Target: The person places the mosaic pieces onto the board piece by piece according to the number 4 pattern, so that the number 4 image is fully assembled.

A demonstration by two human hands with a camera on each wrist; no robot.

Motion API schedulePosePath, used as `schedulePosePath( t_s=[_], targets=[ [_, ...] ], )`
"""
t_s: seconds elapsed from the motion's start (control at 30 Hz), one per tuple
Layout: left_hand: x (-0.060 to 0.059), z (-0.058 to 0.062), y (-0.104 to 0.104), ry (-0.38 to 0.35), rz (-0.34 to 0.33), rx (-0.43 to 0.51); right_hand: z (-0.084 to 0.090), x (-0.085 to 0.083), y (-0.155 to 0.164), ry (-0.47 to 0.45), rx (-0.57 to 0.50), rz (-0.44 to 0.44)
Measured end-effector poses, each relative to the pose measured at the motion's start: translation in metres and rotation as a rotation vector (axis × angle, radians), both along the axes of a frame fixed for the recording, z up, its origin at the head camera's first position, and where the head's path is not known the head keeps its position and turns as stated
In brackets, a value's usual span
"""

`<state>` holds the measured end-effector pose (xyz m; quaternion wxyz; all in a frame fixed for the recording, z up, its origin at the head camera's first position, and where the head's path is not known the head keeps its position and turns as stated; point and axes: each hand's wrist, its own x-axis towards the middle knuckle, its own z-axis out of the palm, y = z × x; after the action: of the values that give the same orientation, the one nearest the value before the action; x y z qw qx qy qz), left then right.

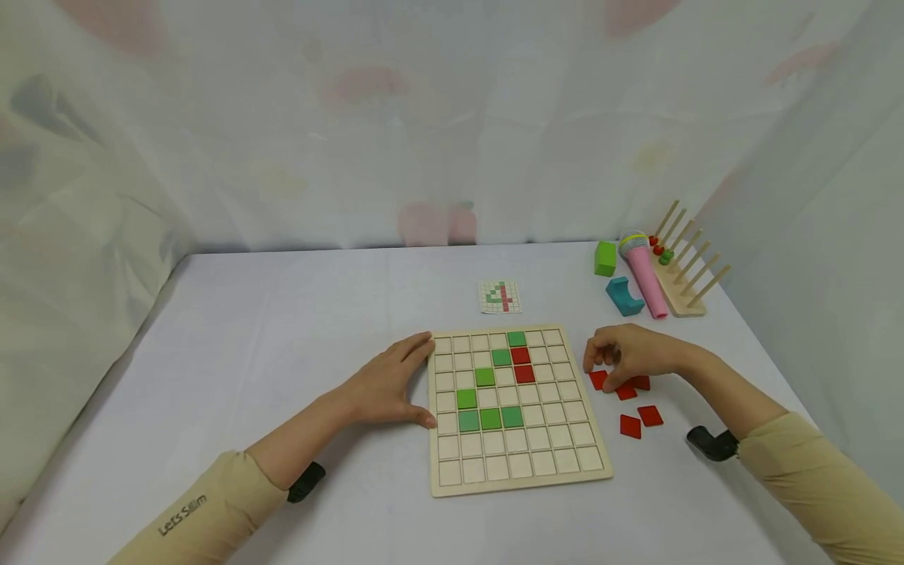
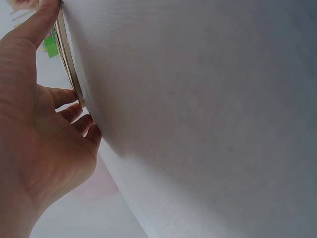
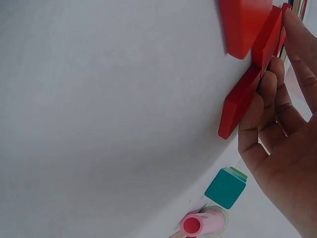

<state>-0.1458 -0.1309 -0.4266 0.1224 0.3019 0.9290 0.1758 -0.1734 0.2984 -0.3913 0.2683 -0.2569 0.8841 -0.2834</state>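
A wooden grid board [image 1: 521, 463] lies on the table with green tiles [image 1: 467, 399] and two red tiles [image 1: 525, 373] in its squares. My left hand [image 1: 384, 384] rests along its left side, thumb and fingers spread and touching the edge; the left wrist view shows the fingertips at the board's rim [image 2: 69, 59]. To the right of the board, my right hand [image 1: 639, 351] pinches a red tile [image 1: 599, 380] low over the table between thumb and forefinger. Other loose red tiles [image 1: 631, 426] lie around and under that hand; one [image 3: 240, 101] is close to its curled fingers.
A small pattern card [image 1: 499, 297] lies behind the board. At the back right are a green block [image 1: 605, 258], a teal curved block [image 1: 625, 297], a pink toy microphone [image 1: 647, 278] and a wooden peg stand [image 1: 688, 302]. Fabric walls surround the table.
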Motion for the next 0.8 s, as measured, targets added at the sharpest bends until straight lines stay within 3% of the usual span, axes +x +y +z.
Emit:
schedulePosePath(
  t_s=[0.6,0.8],
  targets=[
    [0.002,0.002,0.001,0.0,0.007,0.0,0.004,0.001,-0.01,0.0,0.035,-0.035],
    [0.002,0.003,0.001,0.002,0.004,0.0,0.005,-0.003,-0.01,0.049,0.048,-0.034]
  ],
)
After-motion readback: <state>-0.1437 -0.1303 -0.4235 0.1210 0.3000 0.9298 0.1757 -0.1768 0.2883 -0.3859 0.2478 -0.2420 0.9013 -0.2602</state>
